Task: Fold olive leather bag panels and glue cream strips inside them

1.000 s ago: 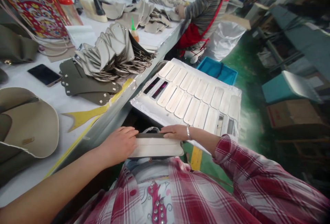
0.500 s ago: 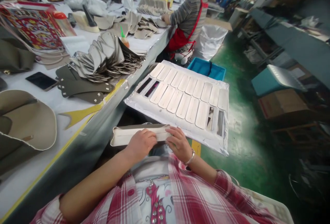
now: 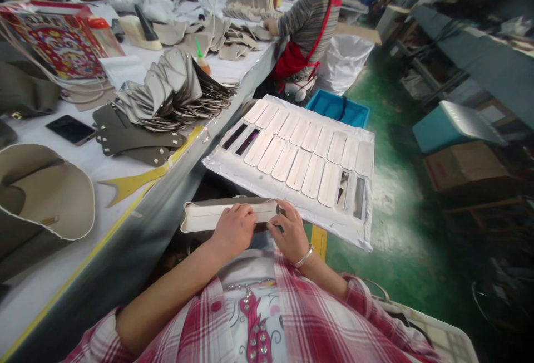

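Pale-faced panel (image 3: 203, 217) is held by both hands in front of the body, clear of the table and just short of the white board. By the left hand (image 3: 234, 228) its middle is clamped, fingers bent over the pale face. By the right hand (image 3: 292, 236) the right end is pinched, thumb and forefinger brought together in a ring; what lies behind them cannot be told.

Change noted: a second ago the left end was covered by the left hand; now that end is exposed and the grip is set at mid-length. Half a second ago the right fingers were spread over the face; now they are drawn in at the end. Judged from this, the work is centred on that right end, while the rest is steadied from the left.

Panel form: long, narrow, shallow-troughed; smooth face marked by a fine lengthwise line, backed in dark olive.

Beyond, a white board (image 3: 229, 161), wrapped in creased sheeting, is covered with two rows of smooth pale strips (image 3: 284, 163), round-cornered.

To the left, on the white-covered table (image 3: 94, 165), flat olive pieces (image 3: 129, 143) are overlaid by a fanned stack of curved grey pieces (image 3: 171, 87). Nearer, a stiff, rounded olive shell (image 3: 79, 201) is seen, pale-edged.

Farther off, a co-worker's striped sleeve (image 3: 298, 18) is seen at the table.
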A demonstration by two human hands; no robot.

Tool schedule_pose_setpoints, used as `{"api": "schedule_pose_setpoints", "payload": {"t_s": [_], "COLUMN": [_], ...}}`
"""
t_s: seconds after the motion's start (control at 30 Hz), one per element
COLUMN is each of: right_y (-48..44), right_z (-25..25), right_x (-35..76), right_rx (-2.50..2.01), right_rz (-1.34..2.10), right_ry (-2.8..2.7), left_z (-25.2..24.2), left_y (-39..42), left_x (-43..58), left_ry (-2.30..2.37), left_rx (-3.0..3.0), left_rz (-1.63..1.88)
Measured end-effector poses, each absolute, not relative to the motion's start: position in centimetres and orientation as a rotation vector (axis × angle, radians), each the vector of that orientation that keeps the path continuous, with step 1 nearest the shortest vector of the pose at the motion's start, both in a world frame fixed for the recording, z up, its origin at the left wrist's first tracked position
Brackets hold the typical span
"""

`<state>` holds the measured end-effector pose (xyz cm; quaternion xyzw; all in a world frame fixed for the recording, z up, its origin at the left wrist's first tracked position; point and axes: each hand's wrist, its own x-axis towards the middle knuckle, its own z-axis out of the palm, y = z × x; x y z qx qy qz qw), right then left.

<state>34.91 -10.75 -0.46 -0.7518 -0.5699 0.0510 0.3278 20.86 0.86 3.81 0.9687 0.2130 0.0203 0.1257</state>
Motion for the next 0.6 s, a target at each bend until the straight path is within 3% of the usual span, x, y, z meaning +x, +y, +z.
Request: {"api": "schedule_pose_setpoints", "payload": {"t_s": [0.13, 0.2, 0.33, 0.6], "right_y": [-10.9, -10.8, -10.1, -8.2], "right_z": [-0.7, -0.8, -0.3, 0.3], "right_x": [35.1, 35.1, 34.2, 31.5], "right_rx": [-2.234, -2.310, -2.034, -1.584], "right_rz": [0.216, 0.585, 1.426, 1.598], "right_ry": [-1.108, -0.979, -0.615, -0.049], "left_z": [4.2, 4.4, 4.4, 4.1], "left_y": [0.5, 0.5, 0.6, 1.9], "left_x": [21.3, 21.4, 21.5, 21.2], "left_ry": [0.773, 0.814, 0.833, 0.863], "left_rx": [2.815, 2.805, 2.782, 2.699], "left_rz": [-0.035, -0.091, -0.141, -0.055]}}
